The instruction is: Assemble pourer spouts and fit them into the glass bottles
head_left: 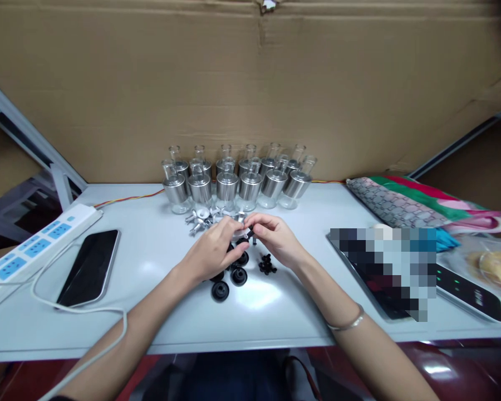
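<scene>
White cable [124,321]: loops low, crossing the left forearm [158,301].
Silver parts [202,213]: loosely heaped on the surface [148,234].
Left hand [212,248]: partly curled, thumb spread away from the fingers; its exact hold cannot be told.
Black discs [239,275]: ridged, lying partly beneath that hand.
Small dark piece [250,229]: at both hands' fingertips; probably light, stiff, easily dropped, best pinched by its sides.
Bottles [249,186]: two standing rows behind, slim glass necks likely fragile; metal jackets hide any contents.
Black bits [267,264]: piled beside the right hand [278,242].
Right grip: nearly closed, thumb and finger pinching the dark piece.
Clear wrapper [467,252]: appears to hold a round tan item [499,268].
</scene>
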A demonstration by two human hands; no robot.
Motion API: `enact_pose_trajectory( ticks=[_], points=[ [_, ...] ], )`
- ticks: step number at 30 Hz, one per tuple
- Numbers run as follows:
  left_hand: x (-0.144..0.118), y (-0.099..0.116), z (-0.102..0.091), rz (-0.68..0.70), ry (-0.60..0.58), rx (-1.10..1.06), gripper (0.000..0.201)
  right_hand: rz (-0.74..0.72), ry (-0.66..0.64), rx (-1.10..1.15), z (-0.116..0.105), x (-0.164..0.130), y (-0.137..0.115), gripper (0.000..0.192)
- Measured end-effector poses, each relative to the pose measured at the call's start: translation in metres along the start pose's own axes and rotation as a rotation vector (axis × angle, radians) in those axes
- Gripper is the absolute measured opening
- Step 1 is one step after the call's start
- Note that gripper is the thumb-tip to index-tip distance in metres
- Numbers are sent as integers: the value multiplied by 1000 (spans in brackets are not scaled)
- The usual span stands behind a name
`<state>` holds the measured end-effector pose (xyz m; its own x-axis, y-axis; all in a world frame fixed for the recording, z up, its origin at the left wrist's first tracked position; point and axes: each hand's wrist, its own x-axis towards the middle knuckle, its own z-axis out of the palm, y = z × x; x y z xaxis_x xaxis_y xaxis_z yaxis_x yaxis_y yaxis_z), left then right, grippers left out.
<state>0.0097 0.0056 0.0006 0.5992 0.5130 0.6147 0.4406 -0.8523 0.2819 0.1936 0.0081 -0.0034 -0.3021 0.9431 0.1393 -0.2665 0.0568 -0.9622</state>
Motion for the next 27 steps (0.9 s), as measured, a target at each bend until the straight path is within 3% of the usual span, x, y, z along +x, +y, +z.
enact_pose_trajectory(
  ticks=[8, 19, 21, 23, 26, 27],
  points=[
    [-1, -3, -2, -78, 24, -71, 19, -14, 4, 2, 5, 0, -1, 28],
    [-2, -5, -1, -133, 38, 29, 28, -191, 146, -30, 17, 8, -7, 23],
    [-3, -7, -2, -149, 49, 18, 30, -260, 275, -1, 10, 16, -14, 26],
    [-3, -8, -2, -152, 52, 6, 32, -372, 505, -12, -5, 28, -22, 29],
    [-3, -8, -2, -141, 47, 2, 31, -417, 1027, -378, -38, 42, -28, 27],
    [-3, -8, -2, -130, 45, 7, 30, -409, 1097, -438, -49, 44, -28, 24]
  ],
)
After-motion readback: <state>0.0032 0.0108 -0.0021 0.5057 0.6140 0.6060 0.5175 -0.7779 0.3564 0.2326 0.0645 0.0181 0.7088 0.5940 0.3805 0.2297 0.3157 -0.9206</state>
